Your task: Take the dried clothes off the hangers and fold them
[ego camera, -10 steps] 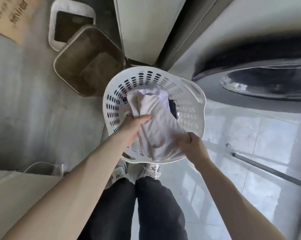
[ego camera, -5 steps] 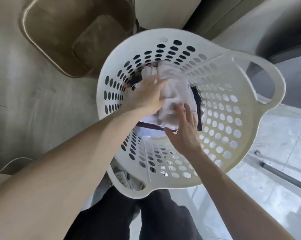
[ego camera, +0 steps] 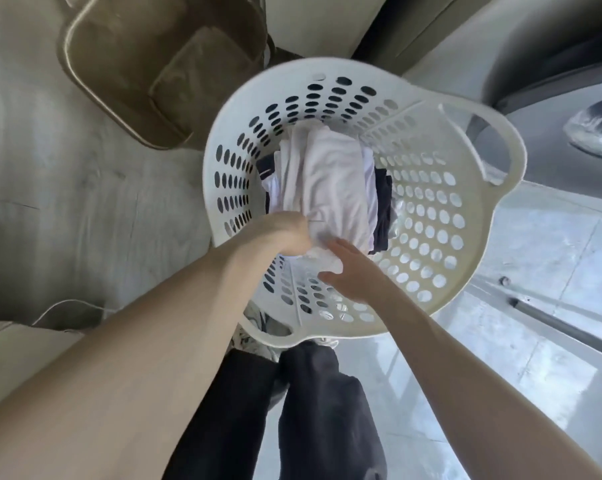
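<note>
A folded white garment (ego camera: pixel 330 188) lies in the white perforated laundry basket (ego camera: pixel 327 65), on top of a dark garment (ego camera: pixel 384 209) and other pale clothes. My left hand (ego camera: pixel 285 233) is curled at the white garment's near edge and grips the fabric. Just to its right, my right hand (ego camera: pixel 355 275) holds the near corner of the same garment, with cloth bunched between thumb and fingers. Both hands are inside the basket at its near side. No hanger is in view.
A beige bin (ego camera: pixel 161 64) stands on the floor beyond the basket at the left. A washing machine door (ego camera: pixel 586 133) is at the right, and a metal floor rail (ego camera: pixel 552 317) runs below it. A cardboard box (ego camera: pixel 15 348) sits at lower left. My legs (ego camera: pixel 292 410) stand under the basket.
Both hands slid from the top of the white garment back to its near edge. The garment now lies flatter, deep in the basket.
</note>
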